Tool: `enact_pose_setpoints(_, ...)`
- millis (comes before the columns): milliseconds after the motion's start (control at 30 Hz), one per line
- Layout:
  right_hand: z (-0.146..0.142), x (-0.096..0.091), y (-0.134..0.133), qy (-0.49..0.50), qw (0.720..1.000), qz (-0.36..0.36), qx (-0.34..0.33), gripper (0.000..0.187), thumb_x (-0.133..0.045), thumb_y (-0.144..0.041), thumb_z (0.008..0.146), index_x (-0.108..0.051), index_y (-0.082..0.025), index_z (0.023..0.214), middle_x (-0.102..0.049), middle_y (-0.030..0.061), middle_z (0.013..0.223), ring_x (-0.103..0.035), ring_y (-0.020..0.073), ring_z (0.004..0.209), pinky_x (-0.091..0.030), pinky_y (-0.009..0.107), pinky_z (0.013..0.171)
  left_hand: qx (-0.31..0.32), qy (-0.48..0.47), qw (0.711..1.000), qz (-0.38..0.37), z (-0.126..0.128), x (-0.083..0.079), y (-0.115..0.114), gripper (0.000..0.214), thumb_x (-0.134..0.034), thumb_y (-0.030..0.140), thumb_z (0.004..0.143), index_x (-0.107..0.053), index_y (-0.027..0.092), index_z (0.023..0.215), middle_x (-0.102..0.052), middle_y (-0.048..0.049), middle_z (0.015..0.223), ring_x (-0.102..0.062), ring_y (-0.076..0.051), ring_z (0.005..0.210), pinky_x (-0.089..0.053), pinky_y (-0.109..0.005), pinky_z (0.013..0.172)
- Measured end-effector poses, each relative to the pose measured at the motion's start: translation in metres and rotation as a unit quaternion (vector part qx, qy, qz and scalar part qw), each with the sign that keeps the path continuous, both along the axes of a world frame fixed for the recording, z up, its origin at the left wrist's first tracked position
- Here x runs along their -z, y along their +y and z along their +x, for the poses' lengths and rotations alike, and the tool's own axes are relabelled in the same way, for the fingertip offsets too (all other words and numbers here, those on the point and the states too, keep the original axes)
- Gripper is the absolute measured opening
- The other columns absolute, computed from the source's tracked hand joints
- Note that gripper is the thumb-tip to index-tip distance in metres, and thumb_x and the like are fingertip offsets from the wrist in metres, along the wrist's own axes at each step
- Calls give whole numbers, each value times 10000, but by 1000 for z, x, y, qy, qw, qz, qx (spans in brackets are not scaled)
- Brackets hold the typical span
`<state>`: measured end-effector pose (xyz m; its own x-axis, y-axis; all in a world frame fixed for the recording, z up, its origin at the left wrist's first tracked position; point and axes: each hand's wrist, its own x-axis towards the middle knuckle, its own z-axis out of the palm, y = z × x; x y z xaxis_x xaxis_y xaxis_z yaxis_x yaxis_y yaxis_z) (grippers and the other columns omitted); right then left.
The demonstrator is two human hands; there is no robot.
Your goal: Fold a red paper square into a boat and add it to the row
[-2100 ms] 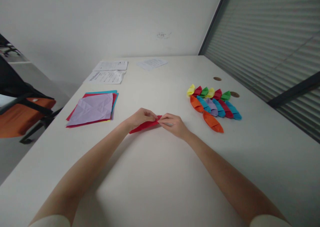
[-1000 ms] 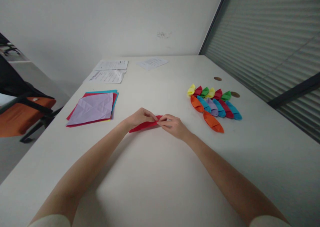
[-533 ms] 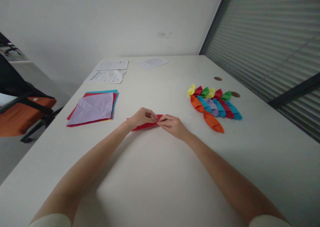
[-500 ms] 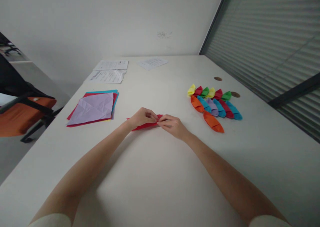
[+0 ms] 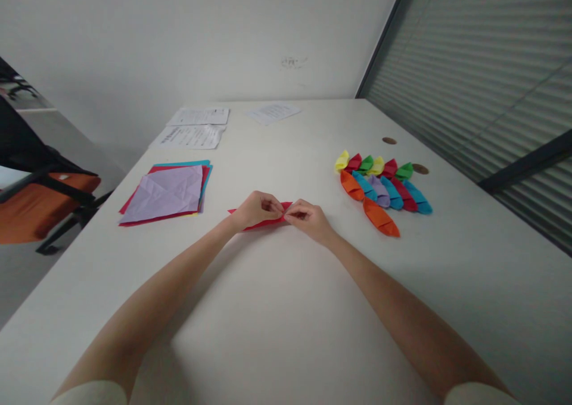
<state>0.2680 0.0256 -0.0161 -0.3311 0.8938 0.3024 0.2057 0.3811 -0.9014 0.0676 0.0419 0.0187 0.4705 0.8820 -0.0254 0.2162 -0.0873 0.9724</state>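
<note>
Since the first frame, left end of the red paper (image 5: pixel 267 223) has shifted: a tip now shows behind the left wrist, and the near corner sits closer to the fingers. Paper is folded narrow, at the middle of the white table (image 5: pixel 286 310). Left hand (image 5: pixel 258 208) pinches it from above; right hand (image 5: pixel 313 219), more curled than before, pinches near its right end, fingertips meeting. Right: folded colored pieces (image 5: pixel 379 216), in overlapping rows. Left: square sheets (image 5: pixel 167 190), stacked, lilac uppermost. Beyond: printed pages (image 5: pixel 192 136).
</note>
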Motion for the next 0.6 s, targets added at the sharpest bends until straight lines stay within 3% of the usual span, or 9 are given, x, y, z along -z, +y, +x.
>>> enact_pose_setpoints(267, 1, -3, 1, -6, 998, -64, -14, 201, -680, -375, 762, -685, -177, 731, -608, 13, 764, -528, 124, 684, -410, 273, 616, 25, 48, 998, 13, -2, -10, -1, 163, -660, 240, 745, -734, 124, 833, -739, -67, 816, -653, -136, 718, -509, -268, 717)
enact_pose_setpoints(400, 1, -3, 1, -10, 997, -82, -8, 214, -667, -381, 759, -667, -172, 713, -582, -2, 720, -500, 116, 648, -392, 272, 608, 6, 89, 996, 33, -5, -19, -1, 194, -588, 249, 784, -751, 144, 799, -745, -63, 842, -657, -155, 790, -503, -279, 786)
enact_pose_setpoints(600, -1, -4, -1, 0, 997, -83, -6, 194, -671, -356, 751, -673, -165, 715, -610, 10, 751, -522, 122, 670, -404, 282, 639, 44, 155, 986, 41, -8, -18, -3, 289, -577, 363, 812, -738, 135, 736, -690, -31, 696, -567, -128, 617, -422, -242, 577)
